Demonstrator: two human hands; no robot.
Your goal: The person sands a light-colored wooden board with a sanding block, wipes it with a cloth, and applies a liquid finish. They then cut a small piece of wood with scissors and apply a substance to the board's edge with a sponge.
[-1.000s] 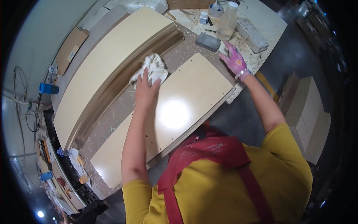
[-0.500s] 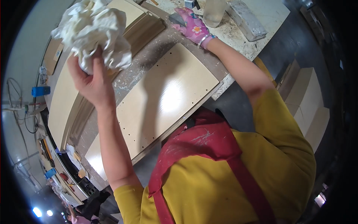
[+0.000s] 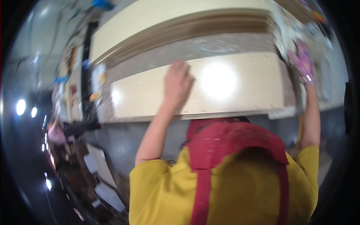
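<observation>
Fingers of the left hand (image 3: 176,88) are half-curled over the pale curved-edge panel (image 3: 144,92) beneath; any grip cannot be told. The gloved right hand (image 3: 303,66) is spread, apparently empty. Panel handling is judged in hand; controlled contact is required next.

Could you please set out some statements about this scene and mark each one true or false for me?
1. The right hand wears a pink fabric glove. True.
2. Both hands are gloved. False: the left hand is bare.
3. The flat, pale cream board lies nearer the person's body than the curved, pale cream panel. True.
4. The person is dressed all in blue. False: they wear a yellow short-sleeved shirt and a red cloth apron.
5. A round white glare shows on the flat board. True.
</observation>
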